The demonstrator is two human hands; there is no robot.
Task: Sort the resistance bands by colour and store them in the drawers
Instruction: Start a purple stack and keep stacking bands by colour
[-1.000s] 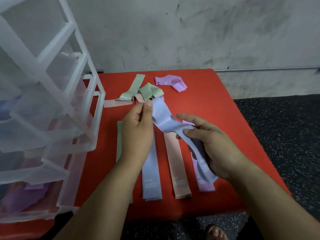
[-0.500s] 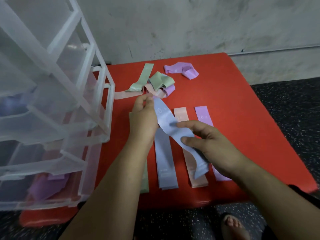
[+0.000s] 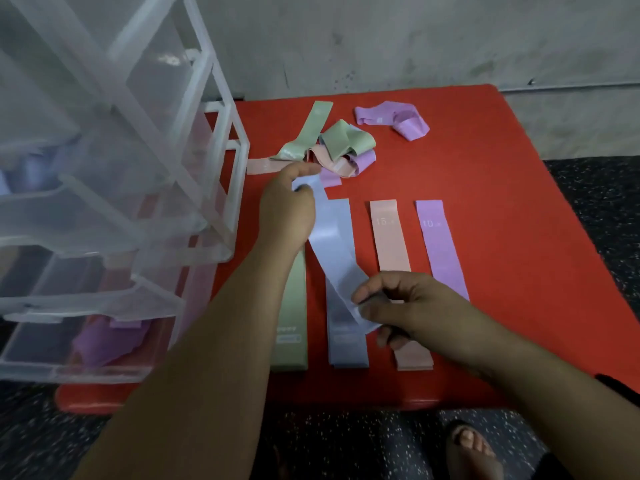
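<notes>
Both hands hold one blue resistance band stretched just above the red table. My left hand pinches its far end, my right hand its near end. Under it lies another blue band, flat, with a green band to its left and a pink band and a purple band to its right. A tangled pile of green, pink and purple bands sits further back, beside a loose purple band.
A clear plastic drawer unit stands on the table's left part, its drawers pulled out; purple bands show in the lowest one. Grey wall behind, dark speckled floor to the right and in front, where a bare foot shows.
Both hands have lowered the held blue band towards the flat blue band. My left hand moved slightly down, my right hand drew the near end closer. The camera tilted, showing more of the table's front.
</notes>
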